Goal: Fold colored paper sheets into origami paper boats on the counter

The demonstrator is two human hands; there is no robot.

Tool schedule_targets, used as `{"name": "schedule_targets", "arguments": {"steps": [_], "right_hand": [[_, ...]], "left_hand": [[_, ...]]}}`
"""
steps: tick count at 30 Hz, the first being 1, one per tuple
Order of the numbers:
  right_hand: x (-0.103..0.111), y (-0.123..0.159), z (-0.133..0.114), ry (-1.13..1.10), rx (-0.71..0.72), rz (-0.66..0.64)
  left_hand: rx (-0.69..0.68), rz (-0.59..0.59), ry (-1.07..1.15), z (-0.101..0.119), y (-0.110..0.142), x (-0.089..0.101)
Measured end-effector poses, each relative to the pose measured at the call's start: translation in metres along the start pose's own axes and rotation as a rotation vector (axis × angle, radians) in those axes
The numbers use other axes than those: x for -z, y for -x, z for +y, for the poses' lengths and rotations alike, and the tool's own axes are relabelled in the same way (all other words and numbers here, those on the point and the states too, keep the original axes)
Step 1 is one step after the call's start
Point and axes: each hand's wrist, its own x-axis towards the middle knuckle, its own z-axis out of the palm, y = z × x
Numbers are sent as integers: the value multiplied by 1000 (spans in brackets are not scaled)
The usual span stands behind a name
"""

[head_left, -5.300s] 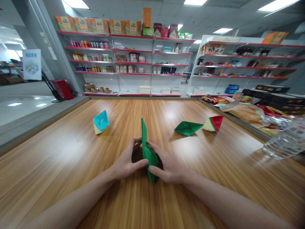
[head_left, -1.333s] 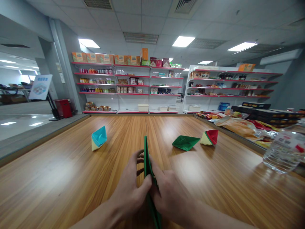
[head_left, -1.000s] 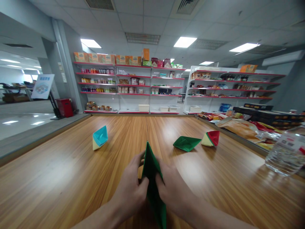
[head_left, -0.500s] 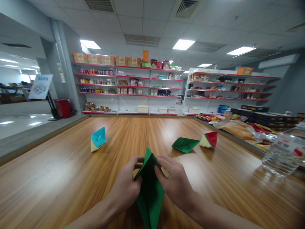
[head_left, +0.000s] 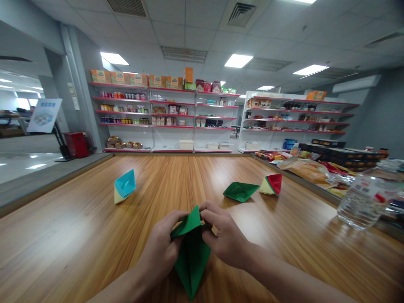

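Observation:
A folded sheet of green paper is held low over the near part of the wooden table, its pointed lower end toward me. My left hand pinches its left edge, thumb on the near face and fingers behind. On the opposite edge, my right hand is closed with thumb and fingers near the top. Between the hands the paper's upper tip bends over into a flap. Some fingertips are hidden behind the paper.
Farther off stand a blue and cream paper boat, a green paper boat and a red and cream paper boat. A clear plastic bottle and snack packets line the right side. Stocked shelves rise behind.
The upper tip of the green paper, upright and narrow before, is now folded over into a flap. Both hands have shifted slightly, and the whole view has swung a little to the right.

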Motion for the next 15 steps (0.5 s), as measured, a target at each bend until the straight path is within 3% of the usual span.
{"name": "schedule_targets", "arguments": {"steps": [4,6,11,15], "right_hand": [[-2,2,3,36,-20,45],[-3,4,5,40,-31,62],[-5,6,4,41,-29,17],[-9,8,-3,79,6,-27]], "left_hand": [[66,-72,95,4,0,4],[28,-81,68,2,1,3],[-119,38,-91,-19,6,-3],[-213,-7,-236,-35,11,-5]]}}
